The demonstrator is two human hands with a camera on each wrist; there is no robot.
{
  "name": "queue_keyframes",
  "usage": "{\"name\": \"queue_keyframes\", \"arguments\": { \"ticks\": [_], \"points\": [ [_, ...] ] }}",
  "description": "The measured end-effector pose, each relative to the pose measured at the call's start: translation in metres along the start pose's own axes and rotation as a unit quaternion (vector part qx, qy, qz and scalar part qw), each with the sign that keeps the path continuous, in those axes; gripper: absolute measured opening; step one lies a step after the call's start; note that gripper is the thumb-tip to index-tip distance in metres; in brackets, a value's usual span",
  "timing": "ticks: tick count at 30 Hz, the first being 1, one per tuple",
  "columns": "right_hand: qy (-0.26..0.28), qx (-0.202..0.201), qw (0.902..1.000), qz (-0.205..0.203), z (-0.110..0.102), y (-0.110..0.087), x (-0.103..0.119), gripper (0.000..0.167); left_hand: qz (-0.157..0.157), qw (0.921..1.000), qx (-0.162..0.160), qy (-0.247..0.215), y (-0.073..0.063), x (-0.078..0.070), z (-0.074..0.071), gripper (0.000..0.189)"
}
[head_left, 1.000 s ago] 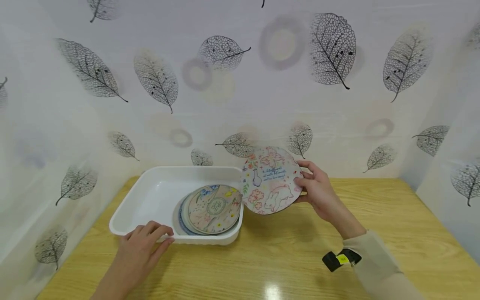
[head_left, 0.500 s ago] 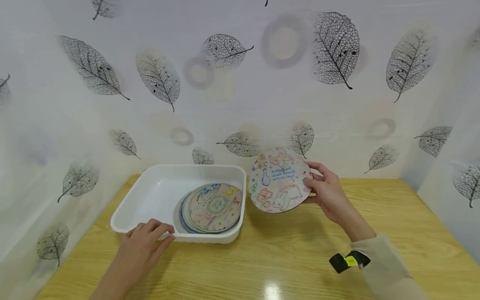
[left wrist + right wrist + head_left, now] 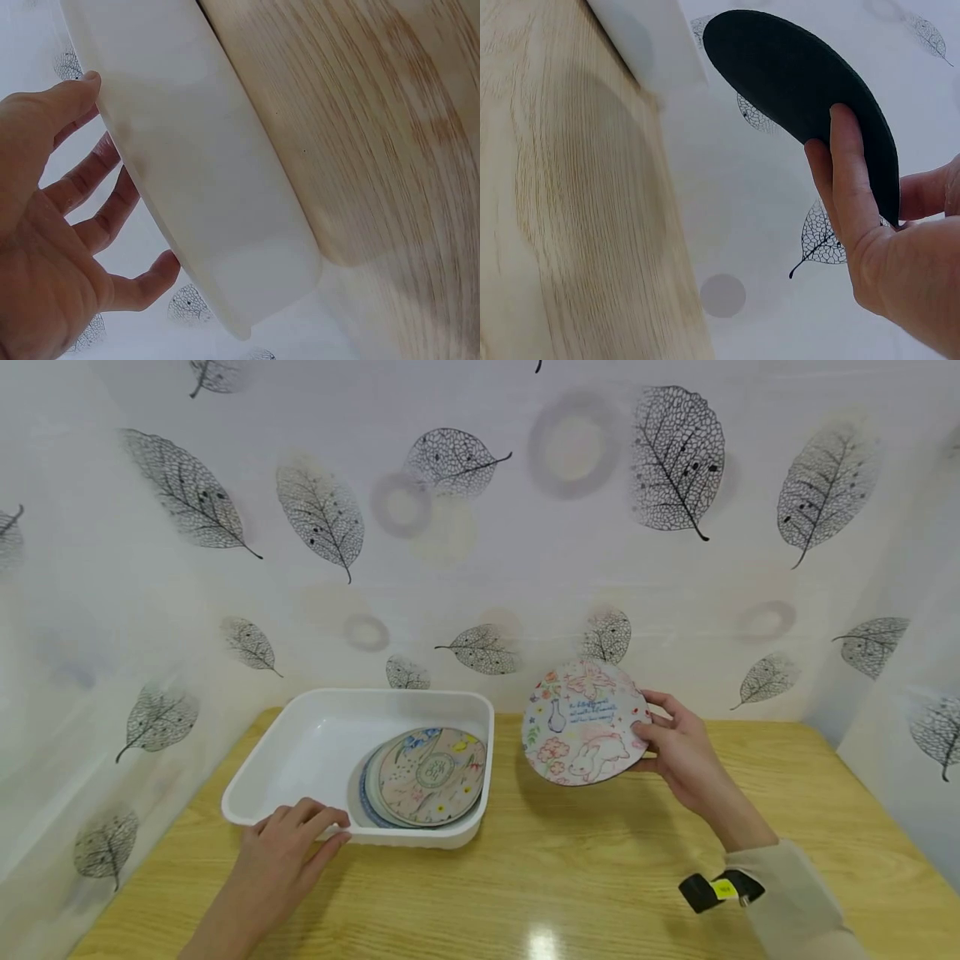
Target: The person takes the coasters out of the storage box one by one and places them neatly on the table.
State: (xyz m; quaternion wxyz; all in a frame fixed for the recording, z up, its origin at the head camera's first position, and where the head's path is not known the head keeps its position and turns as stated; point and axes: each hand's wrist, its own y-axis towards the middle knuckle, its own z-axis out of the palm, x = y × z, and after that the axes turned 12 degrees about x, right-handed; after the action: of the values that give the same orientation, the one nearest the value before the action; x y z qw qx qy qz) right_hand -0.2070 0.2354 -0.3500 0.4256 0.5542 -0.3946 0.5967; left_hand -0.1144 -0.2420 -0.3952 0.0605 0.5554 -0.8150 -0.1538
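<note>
"What's in the head view?"
"One right hand point(image 3: 686, 756) pinches one round, rabbit-and-flower-printed disc point(image 3: 585, 724) by its 3 o'clock edge, tilted above the yellowish wood-grain table point(image 3: 570, 877). At its 9 o'clock sits one white, rounded-rectangular plastic tray point(image 3: 393, 696); the near wall separates it from at least three overlapping patterned discs point(image 3: 431, 777) inside, towards 4 o'clock."
"The left hand point(image 3: 281, 852)?"
"Bent fingers and thumb pinch the tray's rim near 7 o'clock."
"Left wrist?"
"The tray's outer wall, barely seen from the head."
"Right wrist?"
"The disc's black underside, hidden overhead, with two fingers against it."
</note>
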Motion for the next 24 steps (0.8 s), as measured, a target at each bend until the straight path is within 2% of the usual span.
{"name": "queue_keyframes", "arguments": {
  "ticks": [9,24],
  "points": [
    [0.021,-0.004,0.9998,0.004,-0.01,-0.005,-0.005,0.045,-0.009,0.9998,0.019,0.001,0.0,0.0,-0.001,0.022],
    [0.026,-0.015,0.9994,0.017,-0.023,-0.011,-0.012,0.045,-0.011,0.9997,0.021,0.001,0.0,0.001,0.0,0.023]
  ]
}}
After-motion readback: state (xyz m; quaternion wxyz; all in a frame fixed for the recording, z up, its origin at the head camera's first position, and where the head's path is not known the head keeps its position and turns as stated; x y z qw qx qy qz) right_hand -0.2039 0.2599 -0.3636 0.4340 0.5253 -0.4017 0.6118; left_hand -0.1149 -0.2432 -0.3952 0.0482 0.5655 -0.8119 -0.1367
